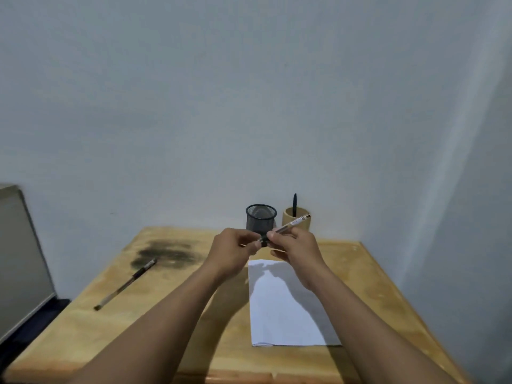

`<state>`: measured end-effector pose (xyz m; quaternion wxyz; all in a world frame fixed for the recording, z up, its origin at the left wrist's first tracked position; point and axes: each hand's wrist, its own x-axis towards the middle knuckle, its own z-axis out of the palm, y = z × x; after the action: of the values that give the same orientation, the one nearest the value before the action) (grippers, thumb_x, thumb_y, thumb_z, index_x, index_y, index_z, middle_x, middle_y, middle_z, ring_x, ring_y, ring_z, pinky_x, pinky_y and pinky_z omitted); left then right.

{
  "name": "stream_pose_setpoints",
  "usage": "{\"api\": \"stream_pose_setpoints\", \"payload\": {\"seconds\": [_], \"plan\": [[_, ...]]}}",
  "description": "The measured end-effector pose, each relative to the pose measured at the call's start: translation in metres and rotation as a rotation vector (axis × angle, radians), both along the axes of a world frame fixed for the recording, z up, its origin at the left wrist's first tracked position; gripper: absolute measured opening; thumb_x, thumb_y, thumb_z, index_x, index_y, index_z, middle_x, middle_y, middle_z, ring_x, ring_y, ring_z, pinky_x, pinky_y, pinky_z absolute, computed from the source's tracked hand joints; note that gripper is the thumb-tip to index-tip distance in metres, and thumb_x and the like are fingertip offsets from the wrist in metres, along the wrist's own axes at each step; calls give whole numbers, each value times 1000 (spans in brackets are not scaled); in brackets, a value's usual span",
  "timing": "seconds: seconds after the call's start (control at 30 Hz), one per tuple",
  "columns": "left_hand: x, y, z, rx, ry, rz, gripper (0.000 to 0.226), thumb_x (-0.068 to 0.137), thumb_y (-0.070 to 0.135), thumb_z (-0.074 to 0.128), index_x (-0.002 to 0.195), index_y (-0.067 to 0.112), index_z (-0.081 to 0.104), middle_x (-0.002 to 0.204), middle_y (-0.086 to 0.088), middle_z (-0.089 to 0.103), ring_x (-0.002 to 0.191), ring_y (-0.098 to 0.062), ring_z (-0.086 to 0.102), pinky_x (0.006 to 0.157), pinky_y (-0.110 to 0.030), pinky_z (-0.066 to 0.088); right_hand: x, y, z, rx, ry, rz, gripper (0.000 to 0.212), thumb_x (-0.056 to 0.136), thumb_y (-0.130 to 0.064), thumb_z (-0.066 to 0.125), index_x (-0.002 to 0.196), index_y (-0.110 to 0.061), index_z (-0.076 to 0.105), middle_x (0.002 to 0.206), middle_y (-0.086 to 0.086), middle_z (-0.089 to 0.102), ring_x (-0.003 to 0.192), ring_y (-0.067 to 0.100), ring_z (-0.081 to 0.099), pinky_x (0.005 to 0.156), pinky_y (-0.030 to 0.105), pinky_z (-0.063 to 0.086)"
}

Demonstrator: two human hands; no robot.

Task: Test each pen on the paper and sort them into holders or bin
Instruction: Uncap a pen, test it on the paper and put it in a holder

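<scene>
Head view: right hand (296, 250) grips pen (291, 225) above paper (282, 306), left hand (232, 250) pinches its dark end; a hard tug may fling a cap off.

The light is dim and flat, with a bluish cast. Just below the grip on the pen (289, 226), the left hand (231, 252) and right hand (295, 249) throw soft grey shadows across the paper (288, 320). Everything looks slightly blurred, and far from the grip the table (83, 336) edges bow with wide-angle distortion.
</scene>
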<state>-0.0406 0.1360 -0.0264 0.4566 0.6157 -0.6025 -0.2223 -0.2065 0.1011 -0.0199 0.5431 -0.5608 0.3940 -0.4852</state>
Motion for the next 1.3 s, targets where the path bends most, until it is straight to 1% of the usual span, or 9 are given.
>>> {"api": "stream_pose_setpoints", "payload": {"seconds": [0.1,0.23,0.43,0.6,0.73,0.83,1.03,1.17,1.3], "plan": [[-1,-6,5,-29,44,-14,11,87,15,74,97,15,78,81,2,75,71,-11,67,76,-34,59,-3,0,-2,86,-79,28,5,91,-14,73,92,-10,70,75,-3,75,70,5,71,66,27,55],[3,-10,15,-39,98,-62,11,83,10,78,93,11,78,84,-7,77,73,-17,68,77,-38,62,-1,-5,-3,135,-189,83,8,92,-13,71,85,-13,66,66,0,59,56,8,54,58,23,50],[8,-8,23,-22,122,-103,8,84,7,76,91,6,80,73,-10,73,66,-16,63,76,-32,62,2,-8,-4,131,-231,95,8,93,-10,70,85,-8,69,67,3,65,56,8,59,58,19,54],[12,-13,13,32,159,-112,8,87,7,72,87,3,79,67,-7,67,63,-16,61,85,-43,61,0,-13,-6,52,-170,98,7,91,-6,71,85,-4,70,67,5,65,58,9,59,58,20,54],[12,-11,5,50,174,-138,12,89,5,70,80,7,78,68,-9,67,61,-16,60,84,-45,61,-4,-13,-15,9,-121,99,7,90,-9,73,87,-3,71,72,6,70,69,14,67,66,24,57],[11,-12,5,54,173,-159,11,88,5,71,82,10,78,69,-7,68,62,-16,61,83,-43,61,-5,-12,-20,66,-195,110,10,89,-7,74,95,1,73,84,13,75,82,21,75,74,27,61],[38,-14,-1,43,63,-75,18,89,9,69,73,8,78,65,-7,65,61,-15,57,80,-41,61,-27,-21,-17,176,-413,2,7,88,0,72,93,6,72,82,18,75,72,22,75,70,26,64],[48,-13,-15,58,-45,-31,16,89,12,70,79,19,80,66,-2,69,60,-10,56,69,-29,49,-38,-20,-24,158,-297,-24,7,89,-5,73,89,2,75,80,15,76,69,17,74,70,24,63],[26,-25,-24,51,-122,1,14,92,16,68,97,19,80,90,6,75,86,-13,65,74,-23,44,-23,-14,-35,134,-161,-41,15,90,-14,75,94,1,77,79,11,74,71,14,71,69,27,64]]}}
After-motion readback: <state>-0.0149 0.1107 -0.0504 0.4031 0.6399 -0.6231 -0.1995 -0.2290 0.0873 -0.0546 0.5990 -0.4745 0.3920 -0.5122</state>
